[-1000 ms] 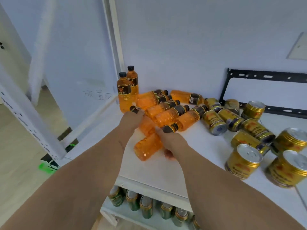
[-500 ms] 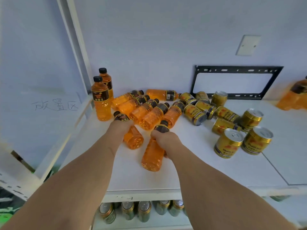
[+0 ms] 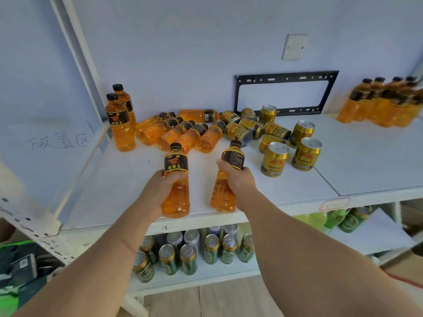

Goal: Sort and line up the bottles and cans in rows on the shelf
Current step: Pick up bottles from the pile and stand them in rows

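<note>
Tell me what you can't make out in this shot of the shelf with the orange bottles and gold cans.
Head view only:
- Orange bottles at the far right: blurred near the frame edge; their count and labels are unclear.
- Lower shelf cans: the rear ones are hidden under the top shelf.
- Bottle in the left hand: fingers cover its middle.
- Bottle in the right hand: label turned, too small to read.
- Price tag on the shelf edge: blurred.

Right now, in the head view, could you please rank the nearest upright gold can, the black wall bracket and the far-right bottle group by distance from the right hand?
1. Upright gold can, just right of the right hand.
2. Black wall bracket, behind, on the wall.
3. Bottle group, far right.
</note>
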`<state>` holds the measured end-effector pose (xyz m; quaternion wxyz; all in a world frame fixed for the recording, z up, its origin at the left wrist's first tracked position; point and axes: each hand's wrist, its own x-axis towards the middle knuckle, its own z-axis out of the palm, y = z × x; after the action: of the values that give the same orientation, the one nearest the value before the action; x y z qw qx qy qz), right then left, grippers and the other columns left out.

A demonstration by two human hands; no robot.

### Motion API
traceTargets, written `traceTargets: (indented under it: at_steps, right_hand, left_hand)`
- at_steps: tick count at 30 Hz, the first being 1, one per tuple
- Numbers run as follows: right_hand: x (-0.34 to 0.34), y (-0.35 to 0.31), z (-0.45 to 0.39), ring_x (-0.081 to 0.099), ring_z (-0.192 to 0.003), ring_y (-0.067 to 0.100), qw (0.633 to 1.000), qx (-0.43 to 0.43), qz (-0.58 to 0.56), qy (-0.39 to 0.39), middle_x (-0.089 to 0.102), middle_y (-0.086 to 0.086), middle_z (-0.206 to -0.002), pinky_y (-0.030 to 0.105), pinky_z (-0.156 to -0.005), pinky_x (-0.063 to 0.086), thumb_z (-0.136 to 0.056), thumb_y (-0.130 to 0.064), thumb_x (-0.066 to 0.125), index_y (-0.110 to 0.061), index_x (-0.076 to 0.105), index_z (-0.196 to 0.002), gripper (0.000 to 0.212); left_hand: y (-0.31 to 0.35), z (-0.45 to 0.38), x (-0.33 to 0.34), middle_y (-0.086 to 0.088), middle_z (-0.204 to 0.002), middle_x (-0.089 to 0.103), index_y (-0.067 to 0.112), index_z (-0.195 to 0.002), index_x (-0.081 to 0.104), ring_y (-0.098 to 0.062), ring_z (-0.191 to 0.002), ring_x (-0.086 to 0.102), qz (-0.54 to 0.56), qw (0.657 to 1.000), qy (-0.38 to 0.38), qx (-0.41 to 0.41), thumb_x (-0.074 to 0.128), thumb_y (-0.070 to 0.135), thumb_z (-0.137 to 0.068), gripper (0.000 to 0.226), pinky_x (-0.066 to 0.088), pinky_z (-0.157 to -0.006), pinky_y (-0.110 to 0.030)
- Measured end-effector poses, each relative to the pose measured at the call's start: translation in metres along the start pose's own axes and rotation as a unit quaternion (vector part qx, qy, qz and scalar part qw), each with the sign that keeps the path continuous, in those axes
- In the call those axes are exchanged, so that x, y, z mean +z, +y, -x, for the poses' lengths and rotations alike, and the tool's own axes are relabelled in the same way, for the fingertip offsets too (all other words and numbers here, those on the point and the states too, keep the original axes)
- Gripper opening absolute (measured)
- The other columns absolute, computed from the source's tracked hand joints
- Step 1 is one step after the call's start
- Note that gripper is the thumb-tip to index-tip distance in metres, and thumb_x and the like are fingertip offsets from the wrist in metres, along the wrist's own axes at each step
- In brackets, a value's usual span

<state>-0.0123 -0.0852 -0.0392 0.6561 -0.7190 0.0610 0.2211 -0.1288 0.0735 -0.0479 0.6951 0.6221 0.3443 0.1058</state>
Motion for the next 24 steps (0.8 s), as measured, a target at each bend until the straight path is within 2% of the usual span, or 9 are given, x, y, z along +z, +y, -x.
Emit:
traceTargets:
  at_steps: [6, 9, 12, 16, 17, 19, 21, 24]
  right_hand:
    - [-0.088, 0.025, 0.032, 0.074, -0.078, 0.032, 0.998, -0.005, -0.057, -0.017, 0.074, 0.014, -0.093, 0.054, -0.072, 0.061, -0.055, -0.049, 0.087, -0.009, 0.063, -0.111, 0.073]
    - [-0.142, 0.035, 0.046, 0.074, -0.082, 0.032, 0.998, -0.01, -0.065, -0.003, 0.072, 0.016, -0.098, 0.053, -0.072, 0.061, -0.068, -0.039, 0.084, -0.008, 0.058, -0.113, 0.06]
    - [-0.193, 0.042, 0.055, 0.073, -0.082, 0.032, 0.997, -0.003, -0.081, -0.002, 0.07, 0.016, -0.101, 0.053, -0.073, 0.06, -0.07, -0.041, 0.081, -0.012, 0.052, -0.116, 0.061]
    - [-0.255, 0.041, 0.062, 0.071, -0.076, 0.03, 0.995, -0.009, -0.101, 0.003, 0.07, 0.015, -0.097, 0.048, -0.069, 0.06, -0.078, -0.039, 0.076, -0.015, 0.054, -0.116, 0.051]
    - [-0.27, 0.039, 0.062, 0.07, -0.073, 0.029, 0.995, -0.01, -0.102, 0.002, 0.07, 0.014, -0.093, 0.045, -0.066, 0.06, -0.08, -0.039, 0.075, -0.014, 0.055, -0.115, 0.047]
    - [-0.296, 0.033, 0.057, 0.069, -0.069, 0.027, 0.994, -0.011, -0.108, -0.004, 0.07, 0.013, -0.088, 0.042, -0.065, 0.06, -0.083, -0.039, 0.071, -0.012, 0.059, -0.113, 0.042]
    - [-0.315, 0.026, 0.046, 0.069, -0.07, 0.028, 0.993, -0.005, -0.115, -0.009, 0.069, 0.015, -0.089, 0.045, -0.071, 0.06, -0.082, -0.041, 0.07, -0.009, 0.061, -0.114, 0.046]
    - [-0.343, 0.013, 0.027, 0.068, -0.072, 0.033, 0.991, 0.0, -0.135, -0.005, 0.067, 0.018, -0.094, 0.053, -0.075, 0.058, -0.064, -0.048, 0.081, -0.009, 0.056, -0.124, 0.076]
  left_hand:
    - [-0.018, 0.071, 0.062, -0.017, -0.092, 0.068, 0.008, -0.119, 0.056, -0.03, -0.073, 0.068, 0.051, 0.996, -0.074, 0.015, 0.074, 0.018, -0.081, 0.043, 0.057, -0.064, -0.042]
    - [-0.029, 0.099, 0.101, -0.019, -0.095, 0.066, 0.009, -0.123, 0.053, -0.032, -0.078, 0.068, 0.056, 0.993, -0.101, 0.018, 0.08, 0.023, -0.074, 0.057, 0.056, -0.067, -0.045]
    - [-0.039, 0.123, 0.142, -0.02, -0.096, 0.068, 0.012, -0.121, 0.053, -0.033, -0.075, 0.07, 0.057, 0.991, -0.122, 0.008, 0.082, 0.021, -0.073, 0.057, 0.057, -0.065, -0.047]
    - [-0.047, 0.144, 0.199, -0.023, -0.105, 0.068, 0.018, -0.118, 0.054, -0.042, -0.092, 0.069, 0.036, 0.988, -0.151, 0.001, 0.085, 0.027, -0.066, 0.062, 0.053, -0.08, -0.065]
    - [-0.047, 0.148, 0.214, -0.022, -0.104, 0.069, 0.019, -0.117, 0.055, -0.042, -0.092, 0.069, 0.033, 0.987, -0.159, 0.002, 0.085, 0.027, -0.066, 0.06, 0.052, -0.082, -0.066]
    - [-0.045, 0.154, 0.243, -0.018, -0.099, 0.07, 0.02, -0.118, 0.055, -0.036, -0.087, 0.07, 0.024, 0.984, -0.175, 0.007, 0.082, 0.026, -0.071, 0.054, 0.055, -0.082, -0.058]
    - [-0.039, 0.157, 0.27, -0.015, -0.098, 0.07, 0.019, -0.119, 0.055, -0.031, -0.083, 0.07, 0.014, 0.981, -0.195, 0.013, 0.079, 0.024, -0.076, 0.049, 0.057, -0.076, -0.049]
    - [-0.029, 0.151, 0.311, -0.015, -0.102, 0.071, 0.02, -0.119, 0.056, -0.031, -0.086, 0.07, 0.005, 0.975, -0.223, 0.019, 0.077, 0.024, -0.078, 0.046, 0.057, -0.08, -0.051]
